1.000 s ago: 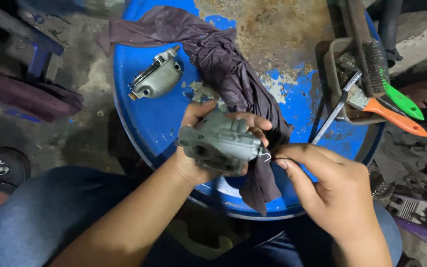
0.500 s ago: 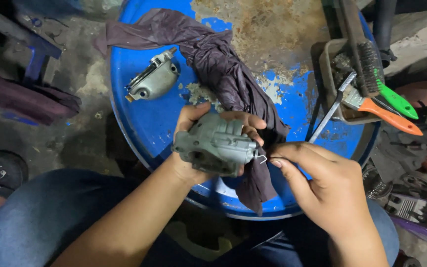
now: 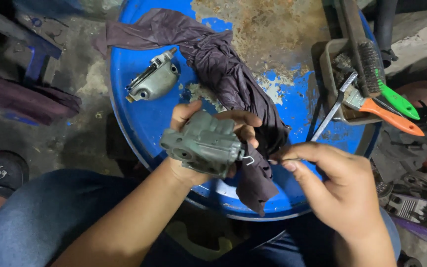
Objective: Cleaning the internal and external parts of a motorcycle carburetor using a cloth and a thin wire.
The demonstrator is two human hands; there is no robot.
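Beyond my grip, the blue drum top [image 3: 139, 123] holds a detached grey cover [image 3: 153, 81]. My left hand [image 3: 198, 143] clasps the grey carburetor body [image 3: 204, 143]; my right hand [image 3: 337, 188] pinches a thin wire hook [image 3: 251, 159], its tip just beside the body and not yet inside it.

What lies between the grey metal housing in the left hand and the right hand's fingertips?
In the head view, a thin bent wire hook spans the gap between grey metal housing and right hand, over dark purple cloth.
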